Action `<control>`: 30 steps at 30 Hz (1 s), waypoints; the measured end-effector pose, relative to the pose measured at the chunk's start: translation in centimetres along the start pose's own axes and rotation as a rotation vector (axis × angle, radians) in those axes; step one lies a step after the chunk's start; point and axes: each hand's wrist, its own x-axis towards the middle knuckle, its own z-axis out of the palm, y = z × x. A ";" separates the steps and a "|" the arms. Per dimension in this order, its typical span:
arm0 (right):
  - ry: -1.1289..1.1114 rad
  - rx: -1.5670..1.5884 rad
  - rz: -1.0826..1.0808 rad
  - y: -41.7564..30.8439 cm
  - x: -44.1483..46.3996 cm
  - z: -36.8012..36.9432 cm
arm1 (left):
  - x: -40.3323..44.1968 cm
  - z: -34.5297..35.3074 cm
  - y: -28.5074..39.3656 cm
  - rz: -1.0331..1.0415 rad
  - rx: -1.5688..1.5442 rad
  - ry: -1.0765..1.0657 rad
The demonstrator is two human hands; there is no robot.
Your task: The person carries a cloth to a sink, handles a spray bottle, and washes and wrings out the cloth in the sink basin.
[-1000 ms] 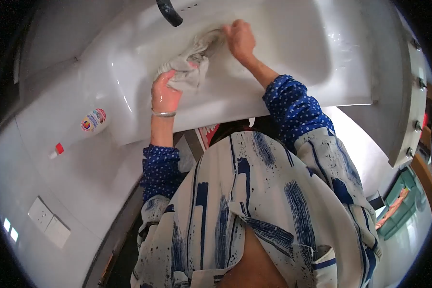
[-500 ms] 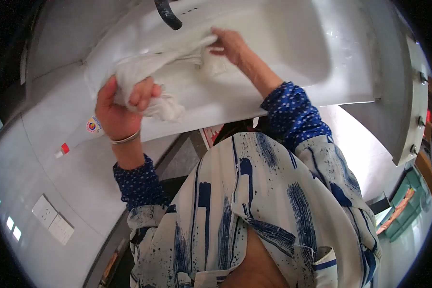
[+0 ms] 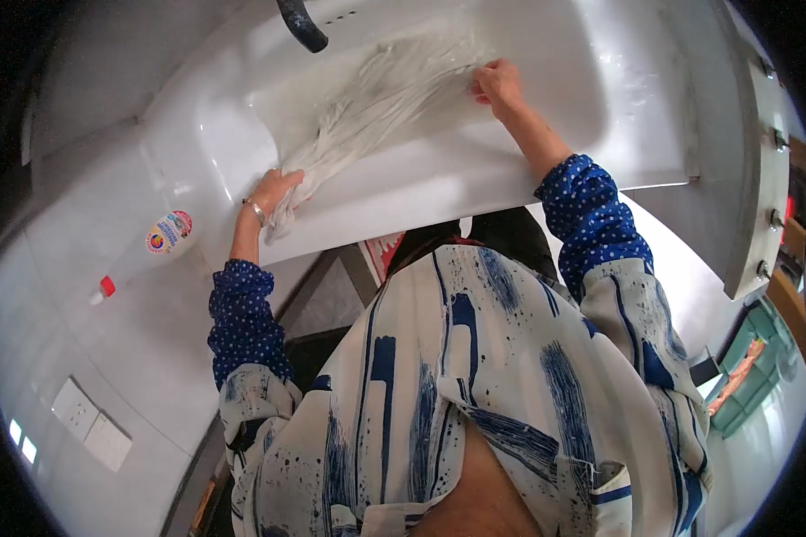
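Observation:
A wet white cloth (image 3: 376,112) is stretched slantwise across the white sink (image 3: 555,107), much of it lying low in the basin. My left hand (image 3: 275,190) is closed on its near-left end at the sink's front rim, and a bunched bit hangs below the fingers. Over the basin's right part, my right hand (image 3: 500,85) pinches the cloth's far-right edge. Between the two hands the fabric runs in long folds. Whether it is a garment or a plain piece of cloth I cannot tell.
A black faucet spout (image 3: 303,25) juts over the sink's far edge. To the left lies a clear bottle (image 3: 157,242) with a red cap. Wall sockets (image 3: 91,423) are at lower left. A grey panel with knobs (image 3: 757,179) and a green bin (image 3: 752,371) stand at right.
The cloth went from bunched up in my left hand to spread out along the basin. My left hand moved right and lower onto the rim; my right hand moved to the right.

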 end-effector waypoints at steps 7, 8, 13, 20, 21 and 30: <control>0.194 -0.677 -0.667 2.0 -0.1 4.4 | 5.1 2.1 2.4 0.371 0.838 0.568; 0.201 -0.612 -0.826 2.9 0.1 5.9 | 6.5 3.1 3.3 0.378 0.868 0.596; -0.031 -0.570 -0.532 0.0 -1.8 5.4 | 7.4 5.3 3.2 0.271 0.808 0.577; 0.297 -0.794 -0.673 -5.5 -2.8 9.0 | 11.4 5.0 3.5 0.473 0.400 0.720; 0.190 -0.798 -0.836 -3.7 -1.0 9.9 | 11.9 5.4 4.6 0.513 0.460 0.735; 0.003 -0.474 -0.658 -2.1 2.8 10.0 | 12.3 7.7 4.4 0.448 -0.634 0.435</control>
